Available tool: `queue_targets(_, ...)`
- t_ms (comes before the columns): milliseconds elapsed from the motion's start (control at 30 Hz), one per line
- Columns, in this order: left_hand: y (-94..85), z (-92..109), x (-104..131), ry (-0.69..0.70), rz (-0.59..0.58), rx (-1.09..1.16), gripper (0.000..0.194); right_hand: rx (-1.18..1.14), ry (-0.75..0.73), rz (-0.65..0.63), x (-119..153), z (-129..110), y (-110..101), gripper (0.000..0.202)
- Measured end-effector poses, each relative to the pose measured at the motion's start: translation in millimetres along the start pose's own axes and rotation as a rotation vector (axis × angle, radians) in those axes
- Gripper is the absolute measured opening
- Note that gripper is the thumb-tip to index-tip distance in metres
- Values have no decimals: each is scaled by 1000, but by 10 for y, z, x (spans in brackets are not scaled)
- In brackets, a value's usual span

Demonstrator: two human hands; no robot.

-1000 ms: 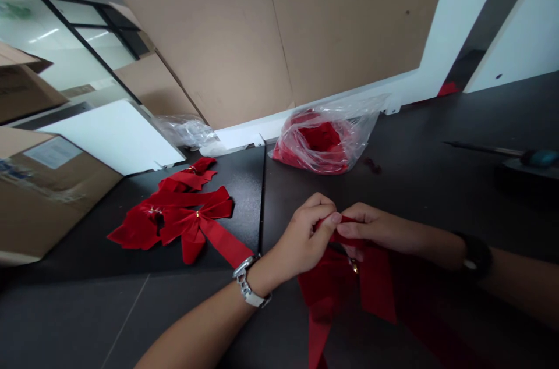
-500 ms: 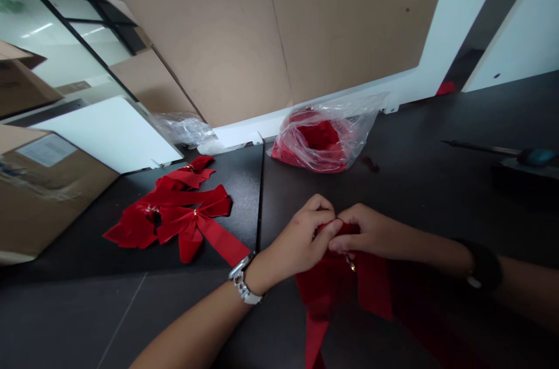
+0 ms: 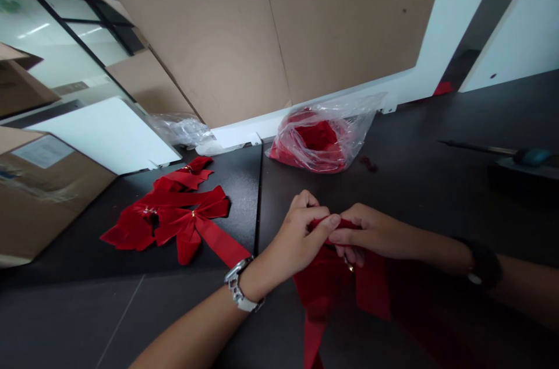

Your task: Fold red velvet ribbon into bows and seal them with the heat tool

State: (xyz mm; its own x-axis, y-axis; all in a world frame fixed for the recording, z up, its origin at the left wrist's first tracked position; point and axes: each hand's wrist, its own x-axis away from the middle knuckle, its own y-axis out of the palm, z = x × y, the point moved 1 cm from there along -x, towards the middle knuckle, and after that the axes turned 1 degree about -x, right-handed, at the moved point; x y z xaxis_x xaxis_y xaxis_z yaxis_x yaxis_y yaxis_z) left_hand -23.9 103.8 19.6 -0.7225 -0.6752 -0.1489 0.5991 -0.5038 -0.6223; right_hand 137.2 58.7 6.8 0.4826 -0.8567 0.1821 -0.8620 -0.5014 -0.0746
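Observation:
A red velvet ribbon bow [image 3: 321, 281] is held between my two hands above the dark tabletop, its tails hanging toward me. My left hand [image 3: 303, 232] pinches the top of the bow between thumb and fingers. Close beside it, my right hand [image 3: 371, 232] grips the same red fabric, thumb on top and fingers curled underneath. A small gold tie [image 3: 350, 268] shows just below the right fingers. The part of the bow inside the hands is hidden. Left of my left wrist lie several finished-looking red bows [image 3: 192, 215] with gold centres, partly overlapping.
A clear plastic bag [image 3: 323, 136] with red fabric stands behind my hands. At right, a screwdriver-like tool [image 3: 502, 151] rests on a dark block. Cardboard boxes [image 3: 48, 194] stand at left, and a large cardboard sheet [image 3: 279, 31] leans at the back. Crumpled clear plastic [image 3: 183, 130] lies beside it.
My left hand has shifted slightly up and left, its fingers a little apart from the right hand's, so more red fabric shows between them. Both hands keep hold of the bow.

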Motion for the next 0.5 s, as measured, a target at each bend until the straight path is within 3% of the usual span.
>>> queue_targets(133, -13, 73, 43, 51, 68, -75, 44, -12, -32, 1, 17, -18, -1, 40)
queue_targets(300, -17, 152, 67, -20, -154, 160, 46, -15, -18, -110, 82, -98, 21, 40)
queue_targets(500, -111, 453, 208, 2, -271, 369, 47, -158, 10, -271, 300, -322, 144, 49)
